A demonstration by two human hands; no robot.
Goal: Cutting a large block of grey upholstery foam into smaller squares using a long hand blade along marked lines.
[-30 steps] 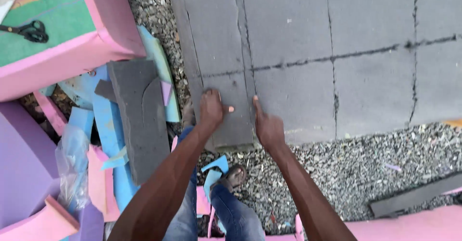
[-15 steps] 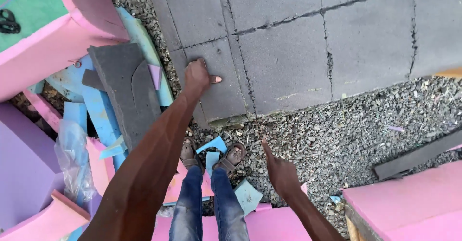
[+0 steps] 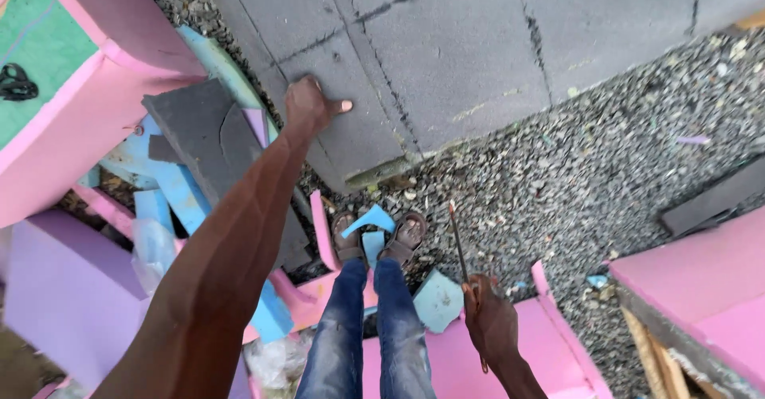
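My left hand (image 3: 312, 106) grips the left edge of a large grey foam sheet (image 3: 446, 40) that stands upright on the gravel, thumb spread across its face. My right hand (image 3: 492, 322) hangs low near my right leg and is closed around a thin brown stick-like tool (image 3: 458, 243) whose tip points up toward the sheet. My feet in sandals (image 3: 378, 239) stand on blue foam scraps just below the sheet's lower corner.
A dark grey foam slab (image 3: 209, 140) and blue offcuts (image 3: 163, 188) lie to the left. Pink foam blocks (image 3: 88, 104) surround me, with a purple block (image 3: 64, 295) at lower left. Scissors (image 3: 16, 82) rest on a green panel. Grey gravel (image 3: 574, 176) covers the ground.
My right hand left the sheet, dropped to my side and now holds the thin stick. My left hand stays on the sheet's edge. The view shifted right and downward.
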